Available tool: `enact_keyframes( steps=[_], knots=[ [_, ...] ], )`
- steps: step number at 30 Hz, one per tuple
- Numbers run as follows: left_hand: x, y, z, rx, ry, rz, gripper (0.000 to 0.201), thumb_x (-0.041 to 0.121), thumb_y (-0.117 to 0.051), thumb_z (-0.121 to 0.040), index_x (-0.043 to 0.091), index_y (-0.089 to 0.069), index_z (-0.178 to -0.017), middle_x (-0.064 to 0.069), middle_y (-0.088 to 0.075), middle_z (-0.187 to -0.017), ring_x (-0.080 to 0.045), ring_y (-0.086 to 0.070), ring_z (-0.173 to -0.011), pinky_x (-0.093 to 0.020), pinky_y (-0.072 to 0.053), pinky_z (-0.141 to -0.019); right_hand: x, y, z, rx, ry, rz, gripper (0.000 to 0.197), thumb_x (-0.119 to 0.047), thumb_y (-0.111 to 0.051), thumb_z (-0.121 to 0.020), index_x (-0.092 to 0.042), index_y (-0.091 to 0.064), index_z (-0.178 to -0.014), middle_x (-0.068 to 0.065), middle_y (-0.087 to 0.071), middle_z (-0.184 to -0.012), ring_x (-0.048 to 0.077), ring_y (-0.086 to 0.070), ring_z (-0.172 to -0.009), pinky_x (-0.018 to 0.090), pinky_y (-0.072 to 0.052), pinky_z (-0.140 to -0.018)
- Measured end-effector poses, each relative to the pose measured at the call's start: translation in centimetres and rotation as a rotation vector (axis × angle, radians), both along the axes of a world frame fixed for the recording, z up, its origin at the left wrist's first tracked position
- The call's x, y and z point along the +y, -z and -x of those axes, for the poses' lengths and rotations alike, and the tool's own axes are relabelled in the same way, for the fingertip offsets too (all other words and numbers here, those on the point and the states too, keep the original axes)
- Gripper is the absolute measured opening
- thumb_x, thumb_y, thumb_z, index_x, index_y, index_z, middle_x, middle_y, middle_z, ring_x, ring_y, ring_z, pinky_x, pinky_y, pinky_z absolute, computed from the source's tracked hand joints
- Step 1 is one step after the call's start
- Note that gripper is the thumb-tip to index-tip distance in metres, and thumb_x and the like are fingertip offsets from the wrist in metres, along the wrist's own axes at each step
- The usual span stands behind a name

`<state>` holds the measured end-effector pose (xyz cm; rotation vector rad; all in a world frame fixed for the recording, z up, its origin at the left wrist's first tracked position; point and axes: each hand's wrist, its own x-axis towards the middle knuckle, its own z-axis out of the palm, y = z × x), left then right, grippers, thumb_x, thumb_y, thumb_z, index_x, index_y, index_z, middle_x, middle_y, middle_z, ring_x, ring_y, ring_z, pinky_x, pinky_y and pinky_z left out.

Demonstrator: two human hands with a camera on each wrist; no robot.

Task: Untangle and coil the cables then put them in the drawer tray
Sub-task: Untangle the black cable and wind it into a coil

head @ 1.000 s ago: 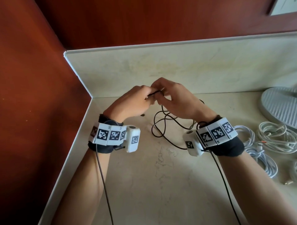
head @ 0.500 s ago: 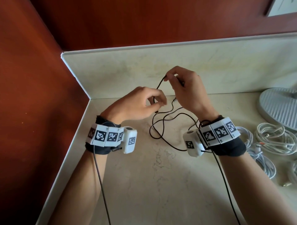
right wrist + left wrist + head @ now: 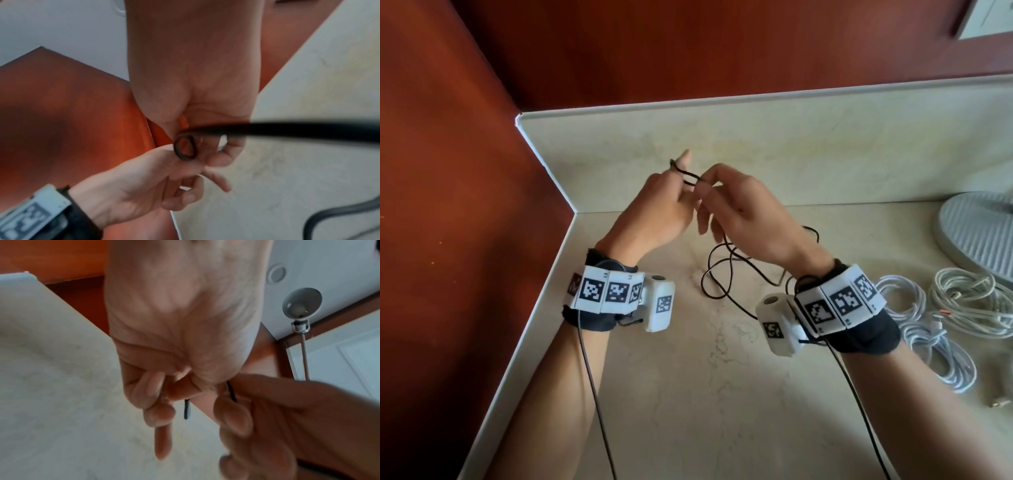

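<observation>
Black cable [image 3: 690,176] is held up between both hands above the back left corner of the marble counter [image 3: 722,394], with most of its length trailing down from the right hand into loose, crossing loops [image 3: 719,274] on the counter between the 2 wrists. The left hand [image 3: 654,212] pinches the cable near its free end: the left wrist view shows the small plug tip [image 3: 186,408] poking out below curled fingers, while 1 finger points straight up as a post. The right hand [image 3: 743,209] pinches the strand just beside it and has laid a small turn [image 3: 185,150] there, seen as a tight ring in the right wrist view. That arrangement reads as the start of coiling: the end is anchored so it cannot slip, and the slack is left lying so it can feed up freely. The crossings on the counter may snag as they are drawn up, so untangling is probably not finished. White cables [image 3: 962,301] sit in loose bundles well apart to the right, near a ribbed grey disc [image 3: 983,236], seemingly waiting their turn. No drawer tray is in view. The only markings are black-and-white square codes on the wristbands [image 3: 606,291]; no brand, label or readable writing shows anywhere.
</observation>
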<state>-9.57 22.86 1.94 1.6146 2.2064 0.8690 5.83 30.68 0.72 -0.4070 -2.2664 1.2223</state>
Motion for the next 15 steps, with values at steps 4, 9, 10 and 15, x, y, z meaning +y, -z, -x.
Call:
enact_keyframes(
  steps=[4, 9, 10, 15],
  knots=[
    [-0.1, -0.3, 1.5, -0.222, -0.097, -0.145, 0.05, 0.006, -0.035, -0.101, 0.008, -0.048, -0.15, -0.014, -0.075, -0.109, -0.01, -0.055, -0.055, -0.022, -0.04, -0.051, 0.1, 0.8, -0.1, -0.13, -0.137, 0.116, 0.035, -0.025, -0.041, -0.113, -0.004, -0.057, -0.089, 0.0, -0.061, -0.057, 0.017, -0.051, -0.051, 0.029, -0.047, -0.061],
    [-0.8, -0.8, 2.0, -0.495, -0.058, -0.231, 0.04, 0.03, -0.043, -0.112, 0.014, -0.048, -0.148, -0.01, -0.076, -0.099, -0.017, -0.053, -0.062, -0.025, -0.034, -0.045, 0.3, 1.2, 0.0, -0.128, -0.143, 0.2, 0.039, -0.025, -0.043, -0.113, -0.006, -0.054, -0.081, 0.017, -0.065, -0.072, 0.028, -0.066, -0.065, 0.041, -0.058, -0.072],
    [-0.9, -1.1, 1.8, -0.513, -0.052, -0.238, 0.037, 0.036, -0.042, -0.112, 0.016, -0.052, -0.142, -0.009, -0.077, -0.1, -0.016, -0.053, -0.063, -0.025, -0.033, -0.046, 0.3, 1.2, 0.0, -0.118, -0.155, 0.255, 0.037, -0.025, -0.043, -0.113, -0.006, -0.053, -0.083, 0.017, -0.07, -0.079, 0.028, -0.07, -0.07, 0.041, -0.06, -0.075],
    [-0.8, -1.0, 1.2, -0.509, -0.018, -0.202, 0.057, 0.058, -0.017, -0.108, 0.019, -0.054, -0.126, 0.005, -0.078, -0.108, -0.016, -0.058, -0.086, -0.028, -0.04, -0.059, -0.6, 0.6, -0.1, -0.008, -0.355, 0.497, 0.024, -0.016, -0.043, -0.112, -0.001, -0.054, -0.096, 0.022, -0.064, -0.074, 0.03, -0.064, -0.056, 0.034, -0.056, -0.059]
  ],
)
